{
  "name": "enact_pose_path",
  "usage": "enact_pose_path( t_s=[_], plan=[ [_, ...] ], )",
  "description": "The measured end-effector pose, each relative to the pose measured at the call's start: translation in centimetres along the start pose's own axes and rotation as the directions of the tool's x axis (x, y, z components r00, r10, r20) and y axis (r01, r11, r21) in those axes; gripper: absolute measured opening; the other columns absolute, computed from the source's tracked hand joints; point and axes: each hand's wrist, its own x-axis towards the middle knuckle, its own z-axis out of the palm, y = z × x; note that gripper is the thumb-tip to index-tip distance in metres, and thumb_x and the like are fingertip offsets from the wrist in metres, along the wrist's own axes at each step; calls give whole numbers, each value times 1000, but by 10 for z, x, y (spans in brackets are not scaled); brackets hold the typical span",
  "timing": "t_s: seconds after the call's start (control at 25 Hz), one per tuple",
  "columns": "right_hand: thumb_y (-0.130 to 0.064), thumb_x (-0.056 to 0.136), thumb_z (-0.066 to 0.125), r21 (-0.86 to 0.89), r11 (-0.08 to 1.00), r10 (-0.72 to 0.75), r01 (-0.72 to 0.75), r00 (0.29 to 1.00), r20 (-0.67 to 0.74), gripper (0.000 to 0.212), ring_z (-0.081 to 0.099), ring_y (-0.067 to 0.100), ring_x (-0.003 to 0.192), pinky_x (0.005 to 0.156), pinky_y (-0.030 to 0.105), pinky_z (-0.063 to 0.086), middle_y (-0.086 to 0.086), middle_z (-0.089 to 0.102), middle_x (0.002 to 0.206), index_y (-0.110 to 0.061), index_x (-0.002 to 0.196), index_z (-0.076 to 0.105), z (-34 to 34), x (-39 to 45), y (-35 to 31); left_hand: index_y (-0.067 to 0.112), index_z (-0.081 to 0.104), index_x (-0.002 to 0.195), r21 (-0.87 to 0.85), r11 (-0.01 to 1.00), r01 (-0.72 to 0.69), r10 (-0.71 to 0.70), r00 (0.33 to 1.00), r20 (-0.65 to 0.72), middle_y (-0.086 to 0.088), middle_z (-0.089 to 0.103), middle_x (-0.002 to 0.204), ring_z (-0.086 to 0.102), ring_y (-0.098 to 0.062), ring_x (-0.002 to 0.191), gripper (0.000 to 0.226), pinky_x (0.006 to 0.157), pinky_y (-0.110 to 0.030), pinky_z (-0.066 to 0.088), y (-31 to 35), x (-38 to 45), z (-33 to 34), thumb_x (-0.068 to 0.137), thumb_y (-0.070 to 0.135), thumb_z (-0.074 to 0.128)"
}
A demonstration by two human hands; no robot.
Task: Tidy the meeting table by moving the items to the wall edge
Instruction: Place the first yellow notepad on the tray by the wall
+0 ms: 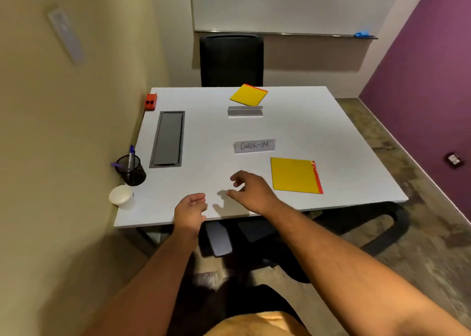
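Note:
A white meeting table [318, 136] stands against the beige wall on the left. Along that wall edge sit a white paper cup [121, 196], a black mesh pen holder [131, 170] with pens, and a small red object [151, 102]. Out on the table lie a yellow folder [295, 175] near the front right, a "CHECK-IN" name card [254, 146] in the middle, a second grey card stand [245, 111] and a yellow pad [249, 95] at the far side. My left hand [190, 212] and my right hand [251, 190] hover over the front edge, both holding nothing, fingers loosely curled.
A grey cable hatch [168, 138] is set into the table near the wall. One black chair [231, 60] stands at the far side, another black chair [280, 236] is tucked under the front edge. A purple wall [420, 68] is on the right.

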Motion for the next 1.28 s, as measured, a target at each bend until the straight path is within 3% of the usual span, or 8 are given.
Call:
enact_pose_path(
  t_s=[0.28, 0.4, 0.56, 0.72, 0.88, 1.0, 1.12, 1.28],
  plan=[
    [-45, 86, 78, -27, 998, 58, -61, 994, -97, 44, 66, 13, 92, 83, 32, 55, -10, 70, 104, -27, 124, 66, -90, -14, 73, 17, 72, 109, 44, 998, -35, 26, 983, 184, -7, 73, 104, 69, -23, 99, 18, 98, -44, 55, 5, -24, 111, 97, 8, 62],
    [-41, 86, 78, -3, 997, 72, -73, 995, -73, 41, 63, 11, 85, 76, 29, 50, -7, 71, 99, -23, 122, 67, -130, -6, 119, 16, 72, 107, 45, 998, -32, 25, 987, 158, -9, 72, 99, 68, -23, 93, 18, 91, -40, 56, 3, -29, 168, 96, 6, 63],
    [-43, 84, 79, -7, 997, 81, -81, 997, -7, 44, 68, 14, 93, 79, 29, 50, -6, 72, 100, -24, 122, 68, -185, 4, 198, 11, 72, 113, 86, 996, -28, 18, 994, 109, -8, 70, 96, 66, -21, 89, 21, 76, -32, 53, -1, -39, 251, 94, 5, 65],
    [-37, 86, 79, 49, 994, 98, -99, 995, 19, 39, 67, 16, 97, 83, 29, 49, -7, 69, 95, -21, 121, 69, -222, 15, 261, 11, 70, 113, 119, 991, -65, 56, 995, 79, -5, 71, 96, 66, -21, 91, 23, 83, -38, 52, -2, -44, 300, 93, 4, 65],
    [-26, 89, 78, 99, 985, 141, -142, 990, 12, 32, 65, 21, 102, 89, 30, 51, -2, 66, 99, -14, 118, 71, -235, 25, 297, 13, 70, 115, 122, 991, -56, 55, 998, 13, -3, 71, 97, 66, -22, 96, 22, 89, -42, 53, -9, -48, 314, 94, 8, 65],
    [-24, 90, 77, 147, 975, 166, -166, 986, 6, 31, 63, 18, 105, 94, 31, 52, -8, 63, 105, -14, 119, 72, -237, 44, 305, 14, 71, 114, 132, 991, -28, 34, 998, -44, -6, 71, 102, 66, -24, 100, 23, 94, -46, 55, -12, -39, 307, 93, 8, 65],
    [-22, 90, 76, 147, 976, 164, -158, 986, -28, 29, 62, 14, 91, 84, 26, 47, -11, 64, 89, -14, 117, 72, -230, 57, 306, 15, 71, 115, 141, 990, 2, 7, 998, -63, -8, 72, 107, 67, -25, 103, 23, 94, -45, 56, -13, -28, 301, 94, 8, 64],
    [-29, 90, 76, 105, 982, 162, -158, 986, -34, 26, 68, 17, 89, 82, 29, 53, -9, 67, 89, -18, 113, 70, -226, 68, 303, 17, 72, 112, 143, 989, 33, -27, 999, -46, -9, 73, 109, 68, -26, 105, 20, 88, -40, 57, -12, -7, 296, 94, 10, 64]
  ],
)
